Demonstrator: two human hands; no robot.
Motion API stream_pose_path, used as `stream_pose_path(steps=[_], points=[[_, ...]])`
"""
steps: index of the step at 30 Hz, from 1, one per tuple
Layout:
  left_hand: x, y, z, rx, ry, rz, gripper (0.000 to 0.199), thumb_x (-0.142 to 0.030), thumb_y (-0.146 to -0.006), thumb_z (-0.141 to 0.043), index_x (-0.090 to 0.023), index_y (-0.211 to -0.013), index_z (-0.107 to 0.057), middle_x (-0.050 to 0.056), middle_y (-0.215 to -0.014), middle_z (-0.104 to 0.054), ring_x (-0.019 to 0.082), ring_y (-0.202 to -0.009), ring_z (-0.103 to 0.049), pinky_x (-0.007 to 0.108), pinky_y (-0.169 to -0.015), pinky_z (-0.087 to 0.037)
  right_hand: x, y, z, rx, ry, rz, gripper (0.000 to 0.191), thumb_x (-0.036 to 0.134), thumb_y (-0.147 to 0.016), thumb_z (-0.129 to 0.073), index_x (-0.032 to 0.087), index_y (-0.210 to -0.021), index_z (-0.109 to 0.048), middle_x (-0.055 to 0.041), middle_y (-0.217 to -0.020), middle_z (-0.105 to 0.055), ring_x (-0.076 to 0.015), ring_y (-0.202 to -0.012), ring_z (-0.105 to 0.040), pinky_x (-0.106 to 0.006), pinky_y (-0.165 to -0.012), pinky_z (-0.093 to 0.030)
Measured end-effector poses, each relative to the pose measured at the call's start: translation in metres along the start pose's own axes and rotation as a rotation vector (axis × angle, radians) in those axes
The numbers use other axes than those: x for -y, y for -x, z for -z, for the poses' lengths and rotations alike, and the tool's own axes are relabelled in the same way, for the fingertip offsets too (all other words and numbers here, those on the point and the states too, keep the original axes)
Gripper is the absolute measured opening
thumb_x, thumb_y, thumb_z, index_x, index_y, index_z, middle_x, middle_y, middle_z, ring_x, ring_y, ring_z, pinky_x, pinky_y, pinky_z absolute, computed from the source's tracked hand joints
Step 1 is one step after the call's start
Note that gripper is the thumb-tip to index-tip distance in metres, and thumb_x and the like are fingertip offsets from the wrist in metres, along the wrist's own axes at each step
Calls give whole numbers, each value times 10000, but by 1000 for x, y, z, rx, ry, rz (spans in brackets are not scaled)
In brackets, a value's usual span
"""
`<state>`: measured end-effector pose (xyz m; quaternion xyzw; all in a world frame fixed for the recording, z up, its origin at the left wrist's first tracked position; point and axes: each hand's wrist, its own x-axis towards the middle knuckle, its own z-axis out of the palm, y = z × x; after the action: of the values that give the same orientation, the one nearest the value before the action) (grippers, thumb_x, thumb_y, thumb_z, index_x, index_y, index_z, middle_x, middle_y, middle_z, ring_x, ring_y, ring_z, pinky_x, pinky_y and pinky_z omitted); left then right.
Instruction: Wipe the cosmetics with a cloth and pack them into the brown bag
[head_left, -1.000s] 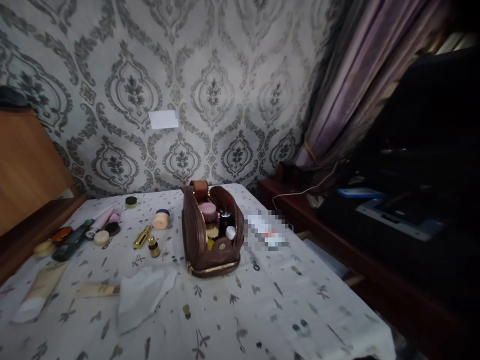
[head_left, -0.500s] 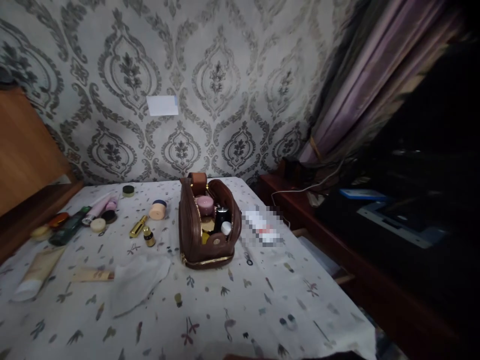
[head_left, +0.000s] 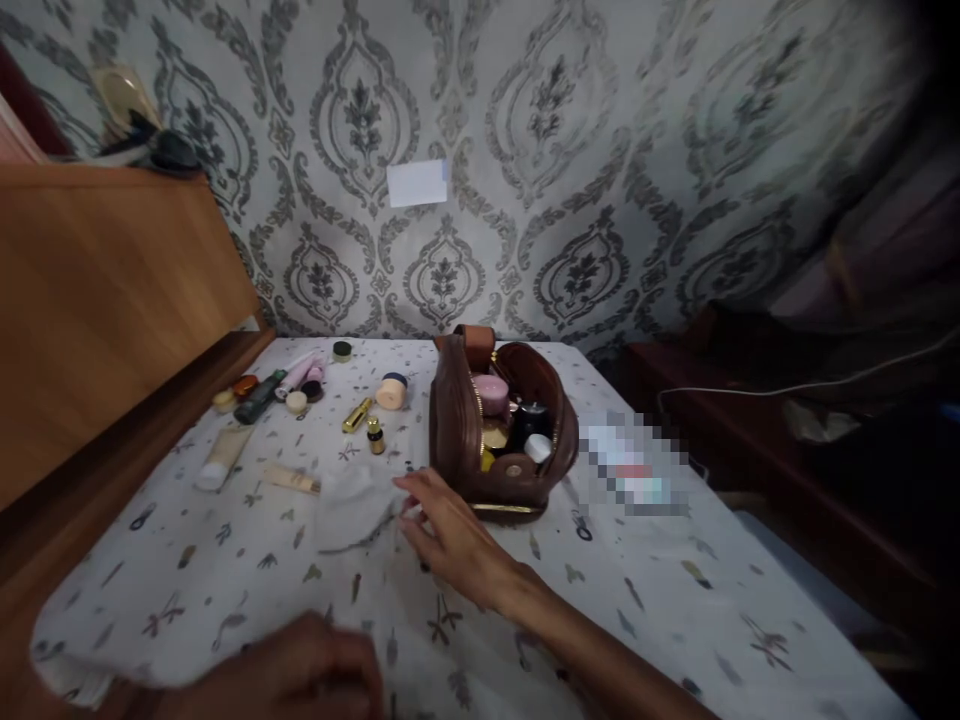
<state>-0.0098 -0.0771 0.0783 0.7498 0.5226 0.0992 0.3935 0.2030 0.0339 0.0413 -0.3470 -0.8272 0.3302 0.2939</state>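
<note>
A brown zip bag point(head_left: 457, 420) stands open on the patterned white cloth, holding a pink jar point(head_left: 491, 393), a black item point(head_left: 529, 425) and a white-capped item point(head_left: 537, 448). My right hand point(head_left: 450, 535) is in front of the bag, fingers apart and holding nothing, its fingertips at the right edge of a white cloth piece point(head_left: 352, 508). Low in the view, my left hand point(head_left: 315, 665) is blurred over the table's near side; its fingers are curled and smeared, and whether it holds anything is hidden. A small dark bottle point(head_left: 376, 437) and a gold tube point(head_left: 358, 415) lie beyond the white piece.
A peach jar point(head_left: 391, 392), a beige tube point(head_left: 223, 458), a small tube point(head_left: 291, 481), a green bottle point(head_left: 259, 398) and several jars lie on the left. A wooden panel point(head_left: 112, 290) borders the table's left side. A pixelated item point(head_left: 634, 465) lies right of the bag.
Both my hands have come into view from below, the right one reaching the white piece. The camera view has turned left, so the bag and other items appear farther right.
</note>
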Motion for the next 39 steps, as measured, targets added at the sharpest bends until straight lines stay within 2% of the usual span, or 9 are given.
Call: stream_pose_path(steps=[2, 5, 8, 13, 16, 19, 22, 29, 39], points=[[6, -24, 10, -82, -71, 2, 255, -338, -1017, -409, -247, -978, -644, 6, -917, -679, 178, -861, -633, 349, -820, -528, -5, -5, -16, 32, 68, -14, 454, 197, -938, -508, 130, -1385, -464, -200, -1370, -484, -254, -1220, -564, -445, -1016, -504], [25, -61, 16, -419, -536, -69, 323, -103, -972, -359, -185, -1187, -586, 112, -1121, -665, 262, -1037, -608, 487, -953, -472, -14, -11, -37, 58, 147, -47, 492, 190, -933, -491, 102, -1414, -435, -242, -1471, -397, -292, -1322, -504, -480, -1098, -441], [44, -81, 13, -416, -582, -95, 279, -42, -898, -439, -116, -1104, -611, 164, -1078, -660, 320, -1045, -588, 518, -937, -475, -22, -15, -51, 41, 164, -42, 546, 166, -901, -511, 153, -1438, -414, -205, -1475, -412, -288, -1340, -493, -480, -1107, -436], [48, -73, 6, -472, -402, -155, 220, -124, -963, -355, -165, -976, -570, 131, -1014, -643, 283, -1009, -566, 503, -981, -446, -21, -20, -56, 59, 134, 39, 599, 75, -753, -545, 191, -1339, -512, -145, -1338, -551, -271, -1247, -548, -477, -1053, -462], [41, -64, 4, -529, -201, -213, 204, -208, -1006, -303, -188, -967, -503, 121, -1067, -613, 237, -1058, -549, 414, -982, -462, -12, -24, -51, 65, 80, 21, 332, 55, -737, -462, 175, -992, -639, -56, -908, -676, -221, -882, -640, -363, -817, -527], [39, -60, 0, -550, -12, -254, 143, -272, -1009, -378, -192, -1114, -435, 104, -1156, -593, 182, -1084, -574, 318, -940, -493, -5, -28, -50, -8, -44, -48, 200, 108, -733, -438, 180, -790, -615, 19, -651, -588, -159, -630, -548, -251, -606, -441], [43, -63, -1, -535, 107, -282, 194, -287, -994, -445, -210, -1172, -437, 59, -1101, -612, 165, -998, -611, 289, -867, -508, -3, -30, -54, -98, -151, -93, 169, 159, -680, -460, 179, -737, -619, 23, -631, -579, -148, -619, -528, -230, -588, -410], [71, -62, 18, -658, 111, -183, 98, -209, -969, -409, -232, -911, -484, -21, -795, -566, 152, -729, -560, 272, -690, -445, -2, -26, -62, -129, -183, -235, 210, 350, -830, -572, 180, -875, -687, 48, -559, -475, -121, -498, -415, -224, -475, -313], [120, -44, 56, -897, -174, 4, 209, -242, -980, -372, -216, -1135, -511, 43, -1014, -637, 193, -922, -618, 331, -825, -494, 12, -81, -101, 26, 293, -84, 302, 140, -878, -560, 194, -1163, -644, -88, -1138, -612, -202, -878, -645, -295, -740, -471]])
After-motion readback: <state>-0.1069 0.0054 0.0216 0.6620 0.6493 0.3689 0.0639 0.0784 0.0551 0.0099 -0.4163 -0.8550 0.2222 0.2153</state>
